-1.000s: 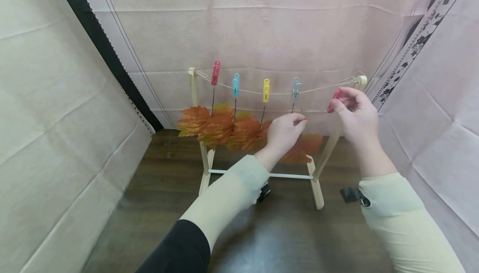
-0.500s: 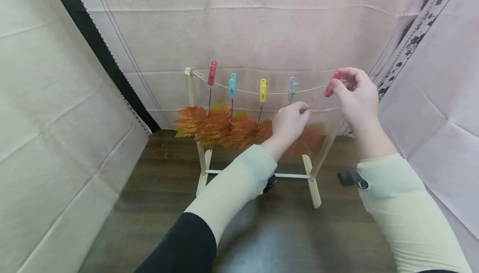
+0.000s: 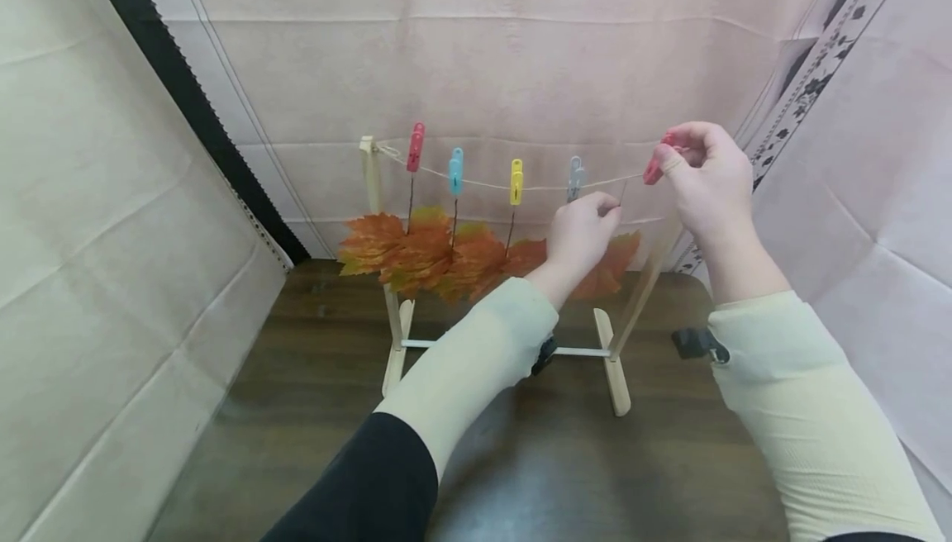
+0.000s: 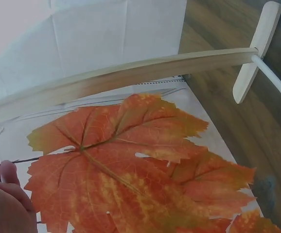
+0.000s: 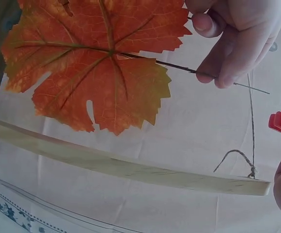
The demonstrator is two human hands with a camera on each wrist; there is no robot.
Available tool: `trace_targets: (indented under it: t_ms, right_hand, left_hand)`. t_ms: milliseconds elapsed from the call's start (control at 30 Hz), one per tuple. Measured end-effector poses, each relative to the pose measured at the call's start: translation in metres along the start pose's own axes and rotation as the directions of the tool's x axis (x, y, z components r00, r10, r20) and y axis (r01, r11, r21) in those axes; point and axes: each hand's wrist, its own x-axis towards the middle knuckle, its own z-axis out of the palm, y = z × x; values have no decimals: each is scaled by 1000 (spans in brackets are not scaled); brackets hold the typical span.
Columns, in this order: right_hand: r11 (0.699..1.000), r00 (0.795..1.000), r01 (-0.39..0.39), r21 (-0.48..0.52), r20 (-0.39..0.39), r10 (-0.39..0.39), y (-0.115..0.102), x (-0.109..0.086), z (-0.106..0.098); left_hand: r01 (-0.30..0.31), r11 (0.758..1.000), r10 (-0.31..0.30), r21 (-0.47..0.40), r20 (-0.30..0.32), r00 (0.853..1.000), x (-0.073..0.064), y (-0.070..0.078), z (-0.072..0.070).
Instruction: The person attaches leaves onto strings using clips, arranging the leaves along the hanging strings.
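My left hand [image 3: 583, 236] pinches the thin dark stem of an orange artificial maple-like leaf [image 5: 96, 68] between thumb and fingers. In the right wrist view the stem's bare tip [image 5: 252, 89] sticks out past the fingertips, close to the string [image 5: 252, 126]. My right hand [image 3: 706, 183] holds a red clothespin [image 3: 654, 168] by its end, at the right part of the line; whether its mouth touches the string cannot be told. Further left, red [image 3: 416, 147], blue [image 3: 455, 170], yellow [image 3: 516, 182] and pale grey-blue [image 3: 576, 177] clothespins sit on the line, with several leaves [image 3: 416, 253] hanging beneath.
The string runs between two wooden posts [image 3: 645, 290] of a small rack on a dark wooden table [image 3: 320, 443]. Low down, a white crossbar [image 3: 583, 352] joins the feet [image 3: 613, 373]. Pale cloth [image 3: 521, 63] hangs behind and at both sides.
Both hands have risen: the left lifts its leaf and stem toward the string, and the right brings the red clothespin up to the line's height. In the last half second they move only slightly.
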Motion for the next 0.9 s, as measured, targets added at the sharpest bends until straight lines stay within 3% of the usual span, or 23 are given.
trace_targets:
  t_ms: [267, 500, 900]
  right_hand:
    - [999, 999, -31, -44, 26, 32, -9, 6, 1]
    - [989, 996, -28, -142, 82, 40, -16, 14, 3]
    - [960, 992, -23, -280, 114, 57, -15, 19, 5]
  left_hand:
    - [8, 999, -8, -51, -1, 1000, 2, 4, 7]
    - [-22, 997, 25, 72, -44, 999, 13, 7, 10]
    - [-25, 999, 26, 35, -31, 999, 16, 6, 16]
